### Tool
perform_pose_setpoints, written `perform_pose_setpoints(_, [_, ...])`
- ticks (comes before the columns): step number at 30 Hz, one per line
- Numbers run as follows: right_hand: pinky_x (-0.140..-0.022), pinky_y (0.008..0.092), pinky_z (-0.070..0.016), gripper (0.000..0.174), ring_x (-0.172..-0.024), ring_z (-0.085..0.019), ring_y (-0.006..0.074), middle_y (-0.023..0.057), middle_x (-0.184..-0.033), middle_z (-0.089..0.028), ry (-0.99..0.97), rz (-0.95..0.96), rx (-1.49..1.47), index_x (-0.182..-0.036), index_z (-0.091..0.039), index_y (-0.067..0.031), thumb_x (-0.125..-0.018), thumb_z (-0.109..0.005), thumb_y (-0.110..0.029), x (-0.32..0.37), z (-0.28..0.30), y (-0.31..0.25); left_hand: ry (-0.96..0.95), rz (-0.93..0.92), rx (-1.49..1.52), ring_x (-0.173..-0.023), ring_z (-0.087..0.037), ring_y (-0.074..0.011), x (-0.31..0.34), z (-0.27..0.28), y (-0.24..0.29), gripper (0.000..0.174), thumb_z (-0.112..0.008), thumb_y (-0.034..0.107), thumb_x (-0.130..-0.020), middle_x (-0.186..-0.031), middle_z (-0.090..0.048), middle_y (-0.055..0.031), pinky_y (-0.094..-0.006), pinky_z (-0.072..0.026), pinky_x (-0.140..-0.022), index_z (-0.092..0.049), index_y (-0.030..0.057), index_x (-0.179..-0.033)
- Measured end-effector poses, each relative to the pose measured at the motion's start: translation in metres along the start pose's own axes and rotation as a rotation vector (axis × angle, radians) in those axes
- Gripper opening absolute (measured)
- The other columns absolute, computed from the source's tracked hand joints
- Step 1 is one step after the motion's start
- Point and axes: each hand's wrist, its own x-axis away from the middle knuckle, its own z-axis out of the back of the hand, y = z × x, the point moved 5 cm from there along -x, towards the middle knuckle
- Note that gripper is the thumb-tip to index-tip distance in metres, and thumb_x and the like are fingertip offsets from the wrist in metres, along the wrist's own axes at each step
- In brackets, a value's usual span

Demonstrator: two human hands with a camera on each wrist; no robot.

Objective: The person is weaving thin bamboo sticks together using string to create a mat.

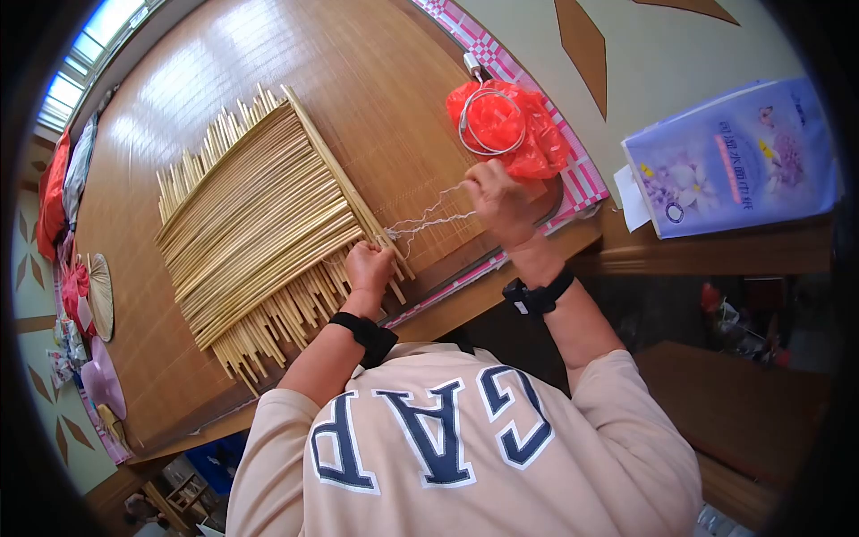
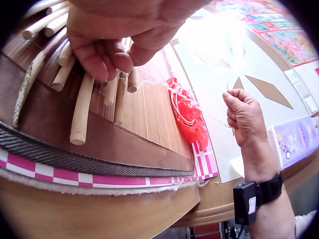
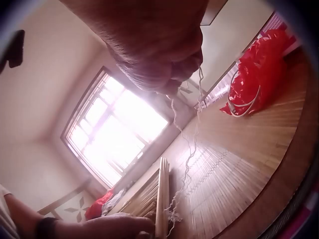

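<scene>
A mat of thin pale sticks (image 1: 259, 215), bound side by side, lies on the table. My left hand (image 1: 369, 266) is at its near right corner, thumb and fingers pinching white string (image 2: 122, 75) beside the stick ends (image 2: 82, 112). Out to the right, my right hand (image 1: 503, 201) is raised with curled fingers, gripping the string's far part. Two wavy strands of string (image 3: 188, 162) stretch between the mat's edge and the right hand. A small tangle of string (image 3: 173, 216) sits by the outermost sticks.
Beyond the right hand lies a red plastic bag (image 1: 537, 134) with a coiled white cable (image 1: 492, 121) on it. A purple printed package (image 1: 734, 161) is at the right. A hand fan (image 1: 100, 295) and a pink hat (image 1: 103, 376) lie along the left edge.
</scene>
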Motion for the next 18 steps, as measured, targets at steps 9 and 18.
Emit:
perform_pose_setpoints(9, [-0.066, 0.0401, -0.0478, 0.007, -0.079, -0.058, 0.0304, 0.0115, -0.083, -0.057, -0.339, 0.036, -0.315, -0.08, -0.057, -0.0087, -0.077, -0.056, -0.015, 0.044, -0.144, -0.024, -0.001, -0.01, 0.064, -0.041, -0.058, -0.0163, 0.001, 0.001, 0.0, 0.014, -0.06, 0.013, -0.07, -0.049, -0.057, -0.0081, -0.0281, -0.0461, -0.04, -0.052, 0.0034, -0.066])
perform_pose_setpoints(18, [-0.057, 0.0405, -0.0494, 0.006, -0.067, -0.059, 0.032, 0.011, -0.078, -0.053, -0.101, -0.058, 0.217, -0.076, -0.05, -0.0083, -0.076, -0.054, -0.013, 0.027, -0.051, 0.033, 0.019, -0.023, -0.067, -0.041, -0.057, -0.0174, -0.012, -0.005, -0.016, 0.012, -0.06, 0.014, -0.069, -0.051, -0.058, -0.0097, -0.0288, -0.0467, -0.043, -0.053, 0.0047, -0.066])
